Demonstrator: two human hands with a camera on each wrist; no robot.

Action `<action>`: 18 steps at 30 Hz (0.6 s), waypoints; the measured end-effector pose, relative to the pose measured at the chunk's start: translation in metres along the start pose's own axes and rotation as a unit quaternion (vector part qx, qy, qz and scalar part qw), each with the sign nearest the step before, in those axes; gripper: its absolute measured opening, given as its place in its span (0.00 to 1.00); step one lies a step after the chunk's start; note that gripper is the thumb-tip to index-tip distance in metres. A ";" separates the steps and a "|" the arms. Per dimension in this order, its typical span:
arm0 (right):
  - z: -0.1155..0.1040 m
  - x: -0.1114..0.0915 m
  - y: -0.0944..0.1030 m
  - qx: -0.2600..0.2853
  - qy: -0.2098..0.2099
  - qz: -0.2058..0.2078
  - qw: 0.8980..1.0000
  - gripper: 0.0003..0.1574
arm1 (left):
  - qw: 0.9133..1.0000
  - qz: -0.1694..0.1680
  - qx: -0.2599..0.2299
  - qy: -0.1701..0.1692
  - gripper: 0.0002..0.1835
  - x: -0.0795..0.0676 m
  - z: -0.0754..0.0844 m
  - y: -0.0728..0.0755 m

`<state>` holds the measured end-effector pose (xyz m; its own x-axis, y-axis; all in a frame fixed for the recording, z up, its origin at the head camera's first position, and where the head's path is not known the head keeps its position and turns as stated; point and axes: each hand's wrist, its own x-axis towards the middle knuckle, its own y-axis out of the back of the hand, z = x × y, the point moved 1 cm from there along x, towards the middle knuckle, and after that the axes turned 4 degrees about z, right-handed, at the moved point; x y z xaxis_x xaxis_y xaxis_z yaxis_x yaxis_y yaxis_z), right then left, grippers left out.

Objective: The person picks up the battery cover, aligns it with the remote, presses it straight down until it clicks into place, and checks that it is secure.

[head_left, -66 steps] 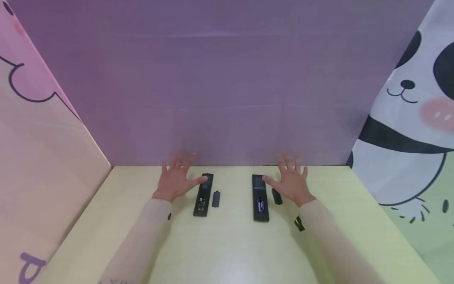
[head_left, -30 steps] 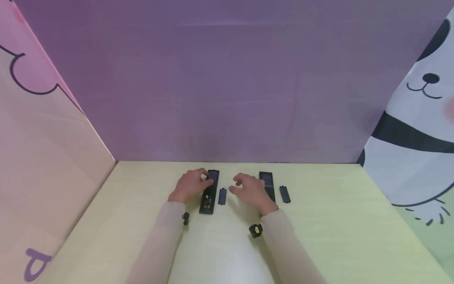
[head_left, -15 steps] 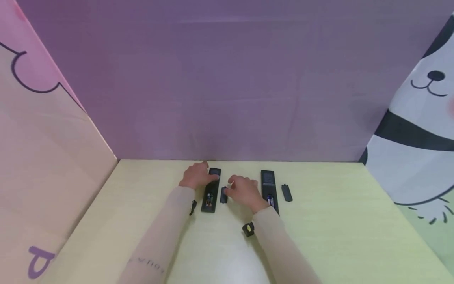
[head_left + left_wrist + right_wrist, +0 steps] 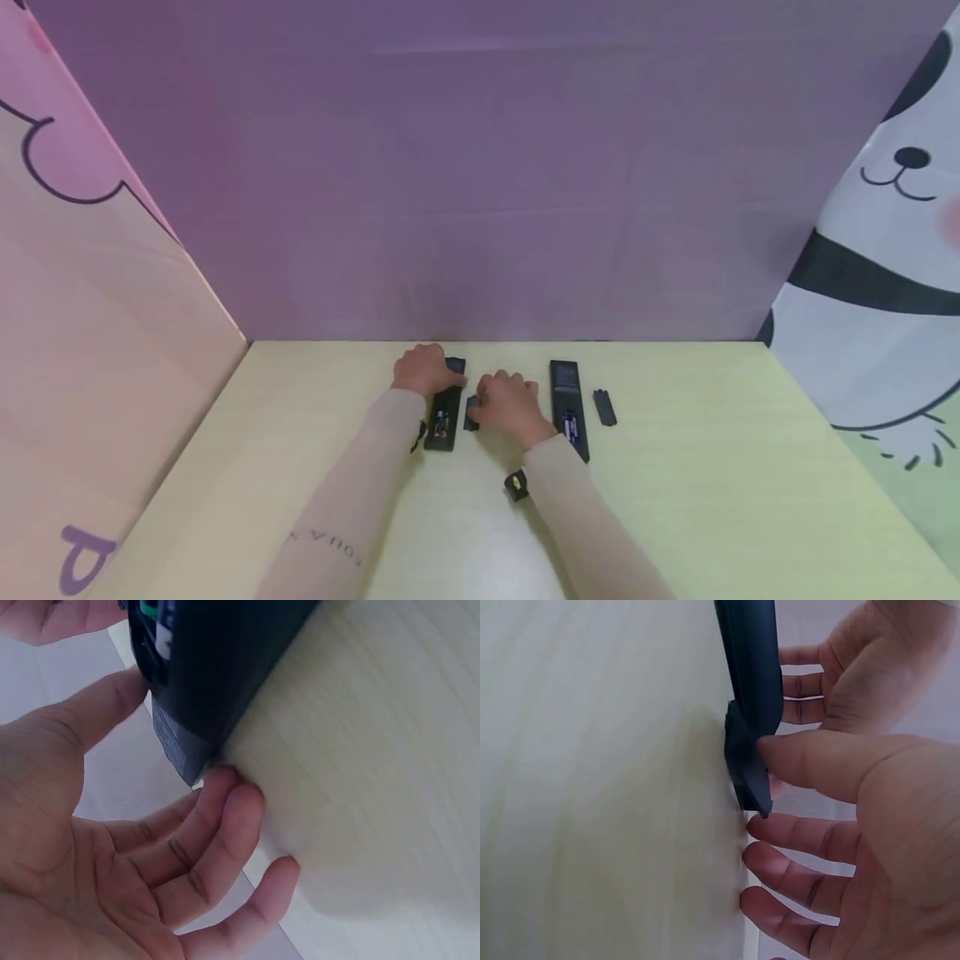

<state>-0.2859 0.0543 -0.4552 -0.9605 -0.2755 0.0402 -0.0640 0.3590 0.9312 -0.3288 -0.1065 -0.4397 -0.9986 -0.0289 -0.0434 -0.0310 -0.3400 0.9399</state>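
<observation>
A black remote control (image 4: 442, 421) lies face down on the table, its battery bay uncovered with batteries inside. My left hand (image 4: 422, 369) grips its far end, thumb on one side and curled fingers by the other; the left wrist view shows that remote (image 4: 217, 667) close up. Just to its right, my right hand (image 4: 512, 406) pinches a small dark battery cover (image 4: 472, 414). In the right wrist view the thumb presses on the cover (image 4: 744, 761), and the index fingertip is at its end. The other fingertips touch the table.
Right of my right hand lies a second black remote (image 4: 567, 400), its batteries exposed. Another battery cover (image 4: 604, 407) sits beside it. A purple wall (image 4: 480, 208) stands behind the pale table (image 4: 735, 475), with printed panels at both sides.
Both hands were spread flat by the far edge. The left has closed on the left remote's far end; the right has moved left from the second remote to the left battery cover and taken hold.
</observation>
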 end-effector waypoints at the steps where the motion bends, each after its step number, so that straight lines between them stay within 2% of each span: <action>1: -0.001 0.000 0.000 -0.003 -0.001 0.000 1.000 0.22 | 1.000 0.000 0.001 0.000 0.26 0.000 0.001 0.000; 10: 0.001 0.000 -0.002 -0.015 -0.005 -0.004 1.000 0.21 | 1.000 -0.004 0.005 0.019 0.27 0.001 0.007 -0.002; 18: 0.001 0.000 -0.004 -0.005 -0.002 -0.007 1.000 0.19 | 0.999 -0.010 -0.021 0.035 0.31 0.003 0.005 -0.007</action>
<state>-0.2861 0.0539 -0.4590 -0.9605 -0.2772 0.0250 -0.0756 0.3463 0.9351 -0.3314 -0.0998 -0.4450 -0.9925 -0.0862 -0.0872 -0.0482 -0.3797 0.9239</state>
